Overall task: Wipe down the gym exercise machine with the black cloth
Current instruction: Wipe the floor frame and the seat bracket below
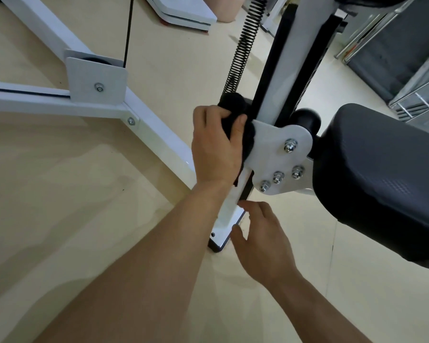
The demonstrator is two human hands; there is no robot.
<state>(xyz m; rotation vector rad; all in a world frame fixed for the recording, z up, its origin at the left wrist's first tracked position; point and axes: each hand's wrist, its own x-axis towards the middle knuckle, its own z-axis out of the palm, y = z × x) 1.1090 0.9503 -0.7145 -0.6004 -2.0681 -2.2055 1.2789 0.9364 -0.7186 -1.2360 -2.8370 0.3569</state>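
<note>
Beige floor (60, 194); your left hand (216, 147) grips the black cloth (233, 102) against the white post (228, 209), right hand (263, 241) open at five o'clock.

A gym room: an exercise machine (305, 40) with a white steel frame (159, 134), a black padded seat (382, 181), a coil spring (244, 45) and a cable pulley (94, 61) stands on a pale floor (60, 194).

Nothing legible anywhere: no text, label, brand, number or sign on the white frame of the gym exercise machine (156, 134), on the bolted plate (275, 144) toward 3 o'clock, or on the seat pad (382, 181) beyond it.
</note>
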